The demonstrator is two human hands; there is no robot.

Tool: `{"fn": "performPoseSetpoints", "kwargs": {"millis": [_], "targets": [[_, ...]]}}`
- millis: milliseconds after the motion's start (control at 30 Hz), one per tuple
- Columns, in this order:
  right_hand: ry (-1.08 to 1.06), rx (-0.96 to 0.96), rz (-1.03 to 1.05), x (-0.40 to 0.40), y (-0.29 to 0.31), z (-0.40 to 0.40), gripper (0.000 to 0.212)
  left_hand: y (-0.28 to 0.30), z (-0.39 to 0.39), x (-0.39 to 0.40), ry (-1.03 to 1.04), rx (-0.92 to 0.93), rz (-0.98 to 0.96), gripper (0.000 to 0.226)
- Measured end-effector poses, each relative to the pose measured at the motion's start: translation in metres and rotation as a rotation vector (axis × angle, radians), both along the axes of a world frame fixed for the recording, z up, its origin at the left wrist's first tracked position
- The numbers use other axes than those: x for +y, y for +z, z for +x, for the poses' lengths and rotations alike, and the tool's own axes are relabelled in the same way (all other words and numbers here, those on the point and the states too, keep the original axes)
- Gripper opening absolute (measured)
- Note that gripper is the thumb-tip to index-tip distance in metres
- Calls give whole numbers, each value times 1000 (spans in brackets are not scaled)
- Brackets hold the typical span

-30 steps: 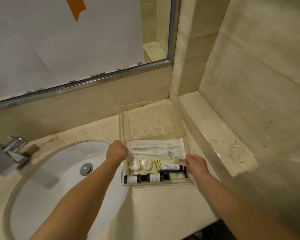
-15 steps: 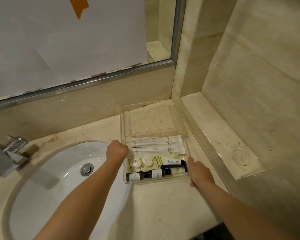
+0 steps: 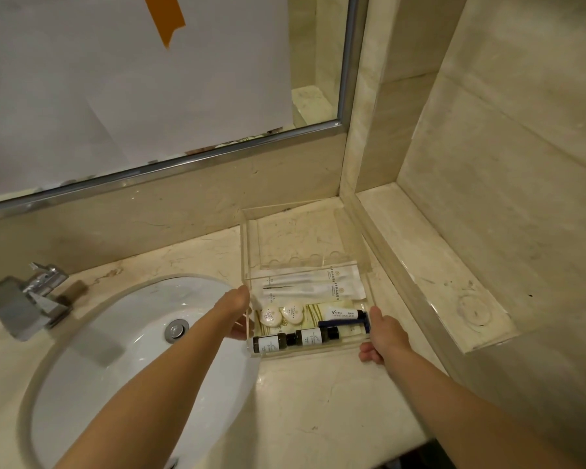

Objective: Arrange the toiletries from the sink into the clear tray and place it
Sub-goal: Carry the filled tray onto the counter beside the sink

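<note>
A clear tray (image 3: pixel 310 353) sits on the marble counter right of the sink. Inside lie two long white sachets (image 3: pixel 313 286), two white round soaps (image 3: pixel 280 315), a white tube (image 3: pixel 340 313), a blue razor (image 3: pixel 347 322) and two dark small bottles (image 3: pixel 295 339). My left hand (image 3: pixel 234 313) grips the tray's left wall. My right hand (image 3: pixel 383 336) holds its right front corner, fingers curled under the edge.
A second clear tray (image 3: pixel 298 235) stands empty behind the first, against the back wall. The white sink basin (image 3: pixel 115 350) with its drain lies to the left, a chrome tap (image 3: pixel 31 299) beyond it. A raised marble ledge (image 3: pixel 430 265) runs along the right. A mirror hangs above.
The filled tray has slid a little toward the back, closer to the empty tray. My right hand has shifted from the right wall to the front right corner.
</note>
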State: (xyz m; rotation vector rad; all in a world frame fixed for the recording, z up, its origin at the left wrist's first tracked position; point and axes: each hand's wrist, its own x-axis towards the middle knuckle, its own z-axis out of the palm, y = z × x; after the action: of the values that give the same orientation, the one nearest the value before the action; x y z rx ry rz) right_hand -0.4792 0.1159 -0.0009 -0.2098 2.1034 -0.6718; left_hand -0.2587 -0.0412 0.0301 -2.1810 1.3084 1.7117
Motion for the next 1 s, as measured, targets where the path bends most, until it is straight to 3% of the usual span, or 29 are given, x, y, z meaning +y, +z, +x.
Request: {"fn": "performPoseSetpoints", "kwargs": {"millis": [267, 467, 633, 1000], "targets": [[-78, 73, -74, 4, -6, 7, 42, 1, 14, 14, 16, 88, 317, 60], [-115, 234, -106, 6, -11, 12, 41, 2, 14, 20, 29, 144, 336, 69], [-68, 363, -195, 11, -20, 12, 40, 9, 17, 18, -70, 80, 294, 63], [30, 306, -202, 7, -28, -4, 28, 9, 10, 29, -162, 77, 355, 60]]}}
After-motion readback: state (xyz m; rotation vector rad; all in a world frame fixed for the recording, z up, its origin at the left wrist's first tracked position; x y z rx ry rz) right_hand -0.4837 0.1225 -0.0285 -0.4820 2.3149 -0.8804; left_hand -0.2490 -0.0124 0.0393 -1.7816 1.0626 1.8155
